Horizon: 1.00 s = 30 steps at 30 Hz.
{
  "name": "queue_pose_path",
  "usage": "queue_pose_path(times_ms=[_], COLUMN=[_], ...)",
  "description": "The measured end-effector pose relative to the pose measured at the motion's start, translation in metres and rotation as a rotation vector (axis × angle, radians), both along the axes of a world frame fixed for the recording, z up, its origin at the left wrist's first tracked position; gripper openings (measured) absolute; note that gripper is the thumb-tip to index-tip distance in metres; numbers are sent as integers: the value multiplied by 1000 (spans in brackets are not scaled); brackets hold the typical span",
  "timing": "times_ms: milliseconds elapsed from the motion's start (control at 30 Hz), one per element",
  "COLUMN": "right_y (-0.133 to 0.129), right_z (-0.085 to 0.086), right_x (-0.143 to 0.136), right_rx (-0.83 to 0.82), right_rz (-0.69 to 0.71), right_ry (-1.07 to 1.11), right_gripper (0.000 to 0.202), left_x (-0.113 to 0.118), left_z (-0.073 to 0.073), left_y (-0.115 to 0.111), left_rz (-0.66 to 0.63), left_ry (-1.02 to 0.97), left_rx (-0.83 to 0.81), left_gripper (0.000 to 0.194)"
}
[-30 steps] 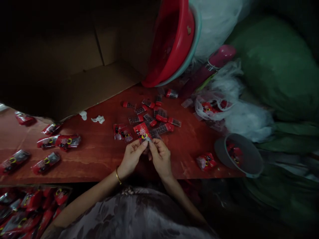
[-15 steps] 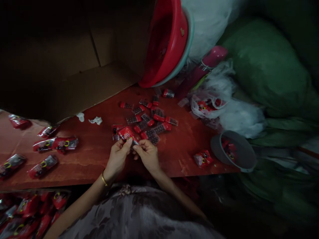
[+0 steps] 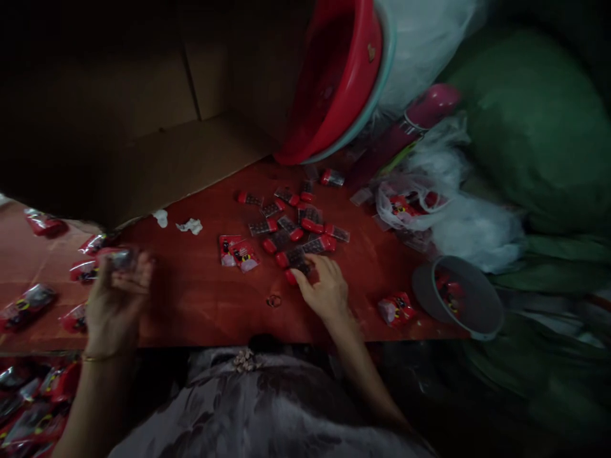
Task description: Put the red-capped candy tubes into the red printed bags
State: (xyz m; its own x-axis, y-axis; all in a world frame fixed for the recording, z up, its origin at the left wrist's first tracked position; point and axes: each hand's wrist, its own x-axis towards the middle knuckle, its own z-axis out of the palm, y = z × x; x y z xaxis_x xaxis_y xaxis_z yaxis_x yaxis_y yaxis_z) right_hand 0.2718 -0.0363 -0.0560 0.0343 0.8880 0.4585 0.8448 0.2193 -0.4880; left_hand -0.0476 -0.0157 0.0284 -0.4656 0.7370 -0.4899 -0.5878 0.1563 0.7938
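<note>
My left hand [image 3: 117,302], smeared by motion, is over the left side of the red table, its thumb and fingers around a red-and-clear wrapped packet [image 3: 119,257]. Similar packets [image 3: 27,306] lie around it. My right hand [image 3: 327,286] reaches in at the near edge of a loose pile of small red-capped clear containers [image 3: 312,219]. Its thumb and fingers close on a red-capped clear container [image 3: 292,257], partly hidden by the fingers. Left of this hand lie two overlapping red printed cards [image 3: 245,256] and a small dark band [image 3: 273,301].
A large open cardboard box [image 3: 200,146] stands at the back left. Red and teal basins [image 3: 367,70] lean beside a pink flask [image 3: 432,105]. On the right are plastic bags [image 3: 472,219], a grey bowl [image 3: 484,312] and a red packet [image 3: 396,309]. More packets [image 3: 35,407] fill the lower left.
My hands were together on a red packet at the middle. The left has swung left to the packets there; the right has moved right onto the containers. The cards and band are now uncovered.
</note>
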Motion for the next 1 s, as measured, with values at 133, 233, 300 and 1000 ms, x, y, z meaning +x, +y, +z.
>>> queue_pose_path(times_ms=[133, 233, 300, 1000], right_y=[-4, -3, 1, 24], right_z=[-18, -23, -23, 17], right_x=[11, -7, -21, -79], right_rx=[-22, -25, -44, -251], right_rz=[72, 35, -11, 217], right_ry=[-125, -108, -120, 673], right_gripper=[32, 30, 33, 32], left_x=[-8, 35, 68, 99], left_z=[5, -16, -34, -42], left_y=[-3, -1, 7, 8], left_rz=[19, -195, -478, -647], left_ry=[25, 425, 920, 1587], left_rx=[75, 130, 223, 402], left_gripper=[46, 20, 28, 29])
